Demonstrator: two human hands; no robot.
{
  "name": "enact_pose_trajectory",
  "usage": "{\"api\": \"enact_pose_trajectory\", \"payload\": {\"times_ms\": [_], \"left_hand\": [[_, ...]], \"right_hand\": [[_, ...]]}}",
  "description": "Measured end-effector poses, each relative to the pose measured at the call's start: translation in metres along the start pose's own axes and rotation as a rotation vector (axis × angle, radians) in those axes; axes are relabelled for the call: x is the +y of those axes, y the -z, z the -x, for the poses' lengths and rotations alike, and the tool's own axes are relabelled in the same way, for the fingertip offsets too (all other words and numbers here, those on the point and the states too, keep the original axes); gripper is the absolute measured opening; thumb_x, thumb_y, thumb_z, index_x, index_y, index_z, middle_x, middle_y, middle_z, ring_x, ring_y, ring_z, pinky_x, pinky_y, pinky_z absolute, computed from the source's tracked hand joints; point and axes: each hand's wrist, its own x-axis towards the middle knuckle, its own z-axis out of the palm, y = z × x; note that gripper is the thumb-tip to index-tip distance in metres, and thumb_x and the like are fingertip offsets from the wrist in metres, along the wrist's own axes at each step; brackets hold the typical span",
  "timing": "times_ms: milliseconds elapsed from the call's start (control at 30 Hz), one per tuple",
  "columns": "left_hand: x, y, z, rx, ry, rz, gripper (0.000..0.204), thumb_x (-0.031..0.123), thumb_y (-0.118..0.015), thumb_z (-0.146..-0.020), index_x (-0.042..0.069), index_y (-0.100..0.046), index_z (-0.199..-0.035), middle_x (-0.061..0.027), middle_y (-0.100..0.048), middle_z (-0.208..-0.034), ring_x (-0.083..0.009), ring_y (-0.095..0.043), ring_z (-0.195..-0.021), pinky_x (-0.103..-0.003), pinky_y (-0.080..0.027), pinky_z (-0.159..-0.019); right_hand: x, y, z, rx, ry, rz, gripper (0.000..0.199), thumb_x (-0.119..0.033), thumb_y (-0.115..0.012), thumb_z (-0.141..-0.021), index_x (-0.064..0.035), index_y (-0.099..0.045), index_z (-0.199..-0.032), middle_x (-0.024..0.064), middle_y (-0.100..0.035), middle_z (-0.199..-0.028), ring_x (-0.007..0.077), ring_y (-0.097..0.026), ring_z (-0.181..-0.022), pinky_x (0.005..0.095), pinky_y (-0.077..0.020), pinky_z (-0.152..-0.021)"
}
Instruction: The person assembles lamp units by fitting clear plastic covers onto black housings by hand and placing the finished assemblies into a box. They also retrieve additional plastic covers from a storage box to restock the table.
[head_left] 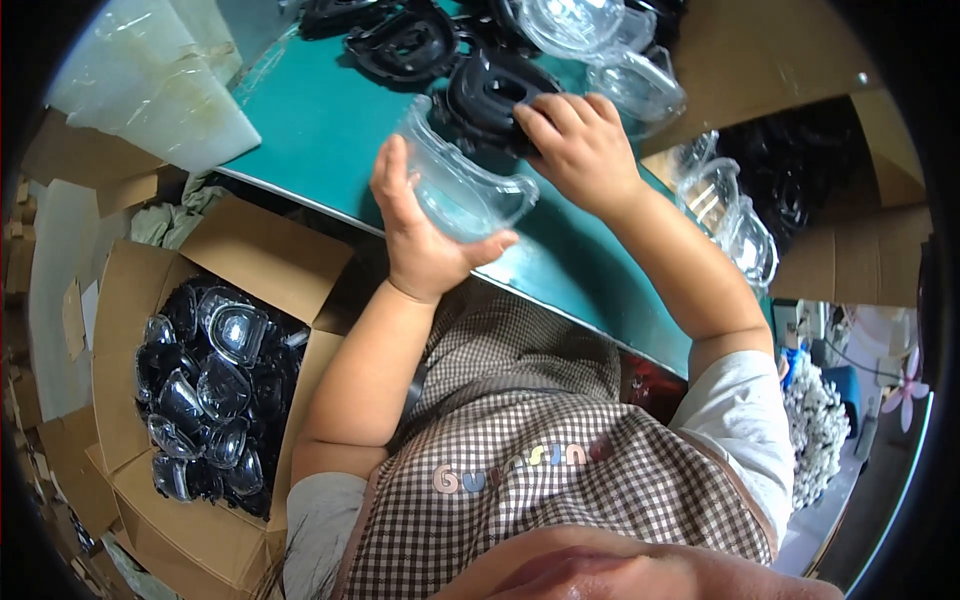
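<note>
Over the green table's near edge, my left hand holds a clear curved plastic cover between its thumb and fingers. The cover is tilted and slightly blurred. My right hand has its fingers closed on the edge of a black plastic housing, just beyond the cover. Part of that housing is hidden behind the fingers. Beside it, to the far left, lies another black housing with an opening in its middle. Several clear covers are heaped at the far side, and one more clear cover lies beyond my right hand.
The green table spans the far middle. At the lower left stands an open cardboard box of black housings with clear covers. To the right, a carton holds black parts, with clear covers at its side. Whitish sheets occupy the far left.
</note>
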Motion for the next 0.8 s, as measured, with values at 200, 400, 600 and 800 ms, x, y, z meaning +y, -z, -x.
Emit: {"api": "enact_pose_trajectory", "payload": {"times_ms": [200,400,600,800], "left_hand": [[-0.004,-0.003,0.000,-0.023,0.118,0.229,0.140,0.063,-0.089,-0.054,0.001,-0.013,-0.153,-0.0218,-0.029,-0.145,-0.0360,-0.039,-0.131,-0.048,-0.042,-0.104],[0.001,0.000,-0.004,-0.080,0.166,0.283,0.141,0.065,-0.088,-0.055,0.005,-0.008,-0.155,-0.0208,-0.029,-0.145,-0.0378,-0.036,-0.135,-0.053,-0.038,-0.107],[-0.002,-0.001,-0.005,-0.128,0.142,0.377,0.132,0.054,-0.088,-0.066,0.008,-0.003,-0.155,-0.0208,-0.023,-0.153,-0.0344,-0.032,-0.139,-0.046,-0.033,-0.114],[0.002,0.002,-0.002,-0.050,0.178,0.310,0.139,0.061,-0.089,-0.058,0.005,-0.007,-0.155,-0.0223,-0.025,-0.150,-0.0394,-0.036,-0.137,-0.051,-0.037,-0.110]], "right_hand": [[-0.010,0.054,0.052,-0.412,-0.160,-0.337,0.063,-0.044,-0.082,-0.069,-0.0115,-0.066,-0.121,0.0092,-0.065,-0.114,0.0279,-0.061,-0.107,0.0408,-0.0444,-0.095],[0.014,0.014,0.030,-0.341,-0.556,-0.305,0.065,-0.046,-0.076,-0.077,-0.0104,-0.062,-0.129,0.0172,-0.066,-0.120,0.0345,-0.062,-0.112,0.0419,-0.0497,-0.095],[0.025,-0.005,0.021,-0.661,-0.692,-0.324,0.055,-0.046,-0.072,-0.080,-0.0080,-0.066,-0.119,0.0146,-0.067,-0.118,0.0314,-0.064,-0.109,0.0417,-0.0524,-0.092],[0.022,0.057,0.043,-0.152,-0.737,-0.003,0.056,-0.042,-0.077,-0.072,-0.0047,-0.066,-0.113,0.0164,-0.069,-0.107,0.0334,-0.068,-0.099,0.0424,-0.0536,-0.088]]}}
